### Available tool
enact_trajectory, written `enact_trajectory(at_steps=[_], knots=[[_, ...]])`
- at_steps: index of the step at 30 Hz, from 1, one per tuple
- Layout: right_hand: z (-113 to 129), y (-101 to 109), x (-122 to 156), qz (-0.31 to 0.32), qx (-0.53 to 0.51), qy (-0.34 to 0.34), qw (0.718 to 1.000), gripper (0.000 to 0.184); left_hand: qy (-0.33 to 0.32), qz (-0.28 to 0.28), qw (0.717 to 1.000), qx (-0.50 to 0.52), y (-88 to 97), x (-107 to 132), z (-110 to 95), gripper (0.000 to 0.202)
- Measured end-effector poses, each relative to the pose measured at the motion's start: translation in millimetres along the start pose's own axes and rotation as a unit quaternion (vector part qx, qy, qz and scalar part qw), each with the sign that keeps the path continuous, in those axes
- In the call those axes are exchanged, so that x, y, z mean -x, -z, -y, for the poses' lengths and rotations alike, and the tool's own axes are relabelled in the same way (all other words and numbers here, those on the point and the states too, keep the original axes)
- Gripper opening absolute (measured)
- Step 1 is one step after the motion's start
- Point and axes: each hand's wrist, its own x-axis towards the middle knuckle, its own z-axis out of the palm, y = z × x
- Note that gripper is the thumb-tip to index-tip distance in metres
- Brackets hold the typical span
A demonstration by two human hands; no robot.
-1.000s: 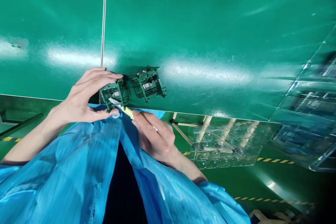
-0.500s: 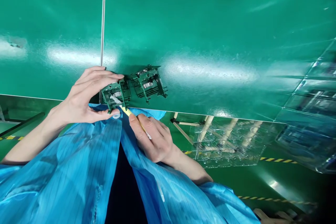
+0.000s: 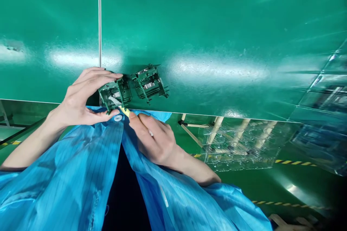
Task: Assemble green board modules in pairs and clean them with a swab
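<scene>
My left hand (image 3: 82,97) grips a small dark green plastic part (image 3: 114,95) between thumb and fingers at the near edge of the green table (image 3: 203,25). My right hand (image 3: 151,137) is closed round a thin yellow stick with a white tip (image 3: 119,105), and the tip lies on that part. A second, similar green part (image 3: 149,85) rests on the table just to the right, touching nothing but the table.
Clear plastic trays (image 3: 322,115) are stacked at the right edge of the table, and more clear trays (image 3: 238,144) sit on a lower level below the table edge. A metal seam (image 3: 99,18) runs across the tabletop. My blue smock (image 3: 81,180) fills the foreground.
My right hand has slid a little closer to the held part, covering more of the yellow stick. The view has shifted slightly to the right. The second part has stayed put.
</scene>
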Motion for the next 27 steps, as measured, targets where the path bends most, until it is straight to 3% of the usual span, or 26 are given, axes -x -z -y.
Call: enact_trajectory(at_steps=[5, 13, 20, 27], knots=[[-3.3, 7.5, 6.1, -0.045, -0.093, -0.095, 0.990, 0.023, -0.017, -0.006, 1.000, -0.002, -1.4, 2.2, 3.6, 0.075], [2.8, -5.7, -6.3, -0.010, -0.091, -0.092, 0.992, 0.022, 0.021, -0.013, 1.000, -0.006, -3.0, 1.2, 0.8, 0.071], [4.8, 7.4, -11.9, -0.017, -0.111, -0.156, 0.981, 0.017, 0.022, -0.009, 1.000, 0.014, -2.4, 2.8, 3.0, 0.080], [7.1, -10.7, -14.7, -0.007, -0.147, -0.155, 0.977, 0.021, 0.027, 0.004, 0.999, 0.020, -0.5, 5.2, 4.4, 0.071]])
